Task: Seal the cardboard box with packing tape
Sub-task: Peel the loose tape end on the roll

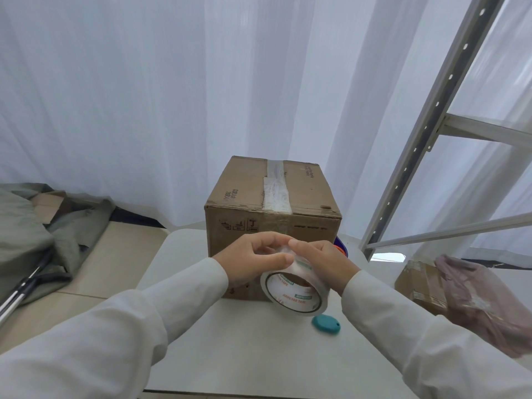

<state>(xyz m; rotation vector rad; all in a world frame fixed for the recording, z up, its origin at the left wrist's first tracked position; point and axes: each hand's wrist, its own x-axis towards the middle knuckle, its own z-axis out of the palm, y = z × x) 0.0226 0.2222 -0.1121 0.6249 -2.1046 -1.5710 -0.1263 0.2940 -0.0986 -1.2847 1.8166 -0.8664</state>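
Two hands [253, 262] [319, 262] — tape roll [296, 292] half hidden

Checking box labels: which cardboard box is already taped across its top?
The cardboard box on the table, behind both hands; the floor box sits right, partly under a pink bag.

Both arms reach forward in white sleeves, wrists converging at the centre. The left hand [253, 259] has its fingers curled over the top of the tape roll [295, 286] and its thumb stretched across the near side. The right hand [319, 262] grips the roll from the other side — the 2 hands' fingertips meet on top.
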